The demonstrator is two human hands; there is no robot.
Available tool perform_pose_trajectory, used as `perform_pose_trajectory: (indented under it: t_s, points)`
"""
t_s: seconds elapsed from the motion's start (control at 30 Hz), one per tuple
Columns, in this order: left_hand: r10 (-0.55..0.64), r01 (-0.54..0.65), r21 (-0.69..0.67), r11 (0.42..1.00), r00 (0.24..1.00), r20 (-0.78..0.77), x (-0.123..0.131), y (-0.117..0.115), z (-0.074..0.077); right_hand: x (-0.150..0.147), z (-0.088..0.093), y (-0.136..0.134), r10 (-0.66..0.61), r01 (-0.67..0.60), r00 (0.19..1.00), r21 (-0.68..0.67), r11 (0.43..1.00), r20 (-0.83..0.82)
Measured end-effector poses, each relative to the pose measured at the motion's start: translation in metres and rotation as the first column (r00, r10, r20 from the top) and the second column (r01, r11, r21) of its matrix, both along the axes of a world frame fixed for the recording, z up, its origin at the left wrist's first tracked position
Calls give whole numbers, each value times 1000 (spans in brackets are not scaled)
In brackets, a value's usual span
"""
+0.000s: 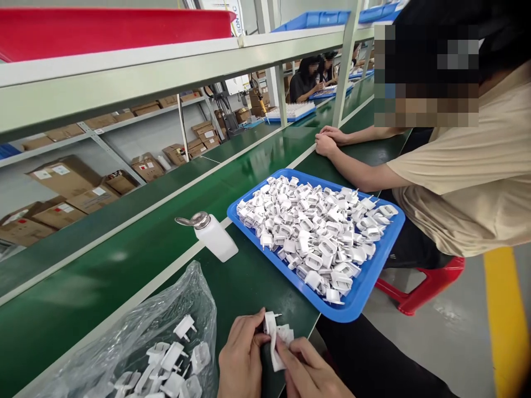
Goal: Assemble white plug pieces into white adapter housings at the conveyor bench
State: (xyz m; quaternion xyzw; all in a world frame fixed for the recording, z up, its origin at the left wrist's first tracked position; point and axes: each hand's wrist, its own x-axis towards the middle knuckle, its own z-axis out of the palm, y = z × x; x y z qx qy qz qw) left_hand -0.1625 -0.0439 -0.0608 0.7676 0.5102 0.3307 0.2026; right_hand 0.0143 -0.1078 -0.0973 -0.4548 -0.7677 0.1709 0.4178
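Observation:
My left hand (pixel 239 359) is closed around a white plug part (pixel 270 321) at the bottom edge of the green bench. My right hand (pixel 309 371) pinches a white cloth (pixel 281 345) pressed against that part. A clear plastic bag (pixel 136 331) holding several white plug parts (pixel 174 359) lies just left of my hands. A blue tray (pixel 360 287) heaped with many more white plug parts (pixel 315 232) sits ahead and to the right.
A white pump bottle (pixel 213 235) stands left of the tray. A co-worker in a beige shirt (pixel 468 177) sits on a red stool (pixel 423 284) at right, hands (pixel 327 141) on the bench. Other people work far back. Cardboard boxes (pixel 66 177) fill the shelves at left.

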Motion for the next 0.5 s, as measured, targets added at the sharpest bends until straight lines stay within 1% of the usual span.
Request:
perform_pose_trajectory:
  t_s: [0.1,0.2,0.33,0.43,0.5]
  points:
    - [57,-55,-76,996,998,19,3,-2,2,3,12,2,-99,83,982,-102,991,-161]
    - [99,-96,-125,987,995,13,7,-3,6,9,22,9,-167,117,947,-188,975,-276]
    - [123,-122,-182,976,992,-5,10,-2,16,16,28,16,-165,89,932,-239,967,-322]
    - [101,-101,-235,967,995,-12,13,-3,23,18,31,18,-153,54,924,-276,960,-350]
    - [110,-113,-223,968,994,-24,16,-7,25,19,35,18,-143,15,917,-325,945,-373]
